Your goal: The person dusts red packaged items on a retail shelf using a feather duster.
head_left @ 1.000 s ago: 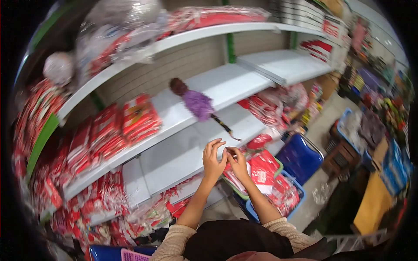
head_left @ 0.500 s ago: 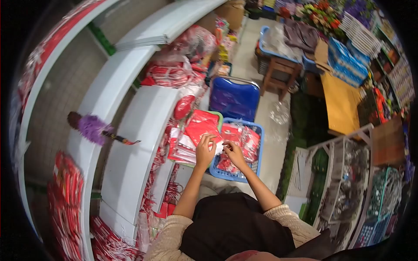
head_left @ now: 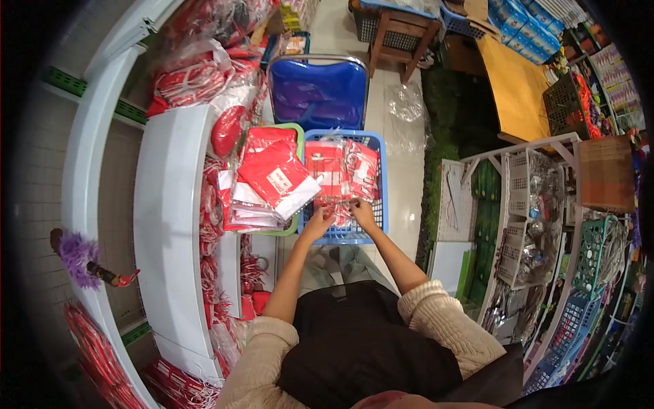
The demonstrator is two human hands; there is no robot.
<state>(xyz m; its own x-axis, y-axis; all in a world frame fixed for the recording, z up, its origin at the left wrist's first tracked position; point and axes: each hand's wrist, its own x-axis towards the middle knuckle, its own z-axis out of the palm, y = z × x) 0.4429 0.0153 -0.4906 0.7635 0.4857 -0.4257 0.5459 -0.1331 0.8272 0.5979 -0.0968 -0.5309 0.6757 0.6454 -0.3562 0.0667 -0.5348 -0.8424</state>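
Observation:
My left hand and my right hand are over the near half of a blue plastic basket. Between them lies a red-and-white plastic-wrapped packet, its near edge pinched by the closed fingers of both hands. Just beyond it, two more red-and-white packets rest side by side in the basket. Left of my left hand, a green-rimmed basket bears a heap of flat packs in clear plastic. A red pack with a pale label lies tilted on top of that heap.
A blue chair stands behind the baskets. White shelves run along the left, with red-and-white goods and a purple feather duster. Crumpled clear plastic lies on the floor. A rack with bins is at right.
Both hands have gone from the white pack at the green basket to the packet in the blue basket. The white pack now lies on the heap. My view has shifted.

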